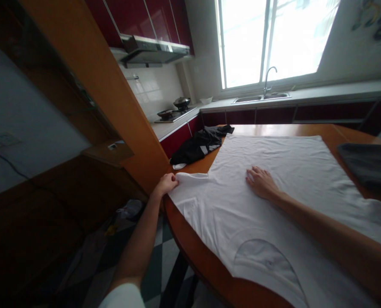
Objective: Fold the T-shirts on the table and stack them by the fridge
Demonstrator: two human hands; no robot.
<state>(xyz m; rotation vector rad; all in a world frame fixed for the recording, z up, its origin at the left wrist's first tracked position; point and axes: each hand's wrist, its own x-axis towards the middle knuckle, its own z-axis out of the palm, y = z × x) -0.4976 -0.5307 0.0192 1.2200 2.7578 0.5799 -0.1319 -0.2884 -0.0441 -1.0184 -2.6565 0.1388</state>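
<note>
A white T-shirt (293,171) lies spread over a wooden table, its neckline toward me and its hem at the far side. At the shirt's left sleeve edge, my left hand (167,184) is closed in a pinch on the fabric, near the table's rim. My right hand (261,182) rests flat on the shirt's body, fingers stretched out and slightly apart. Wrinkles run through the cloth between the sleeve and the chest. The right sleeve reaches the right edge of the view.
The table (209,273) has a curved edge. Dark clothes (199,143) are heaped at its far left; a folded grey cloth (370,164) lies at the right. A wooden post (126,85) stands at left. Behind are a stove (174,114) and a sink (261,98).
</note>
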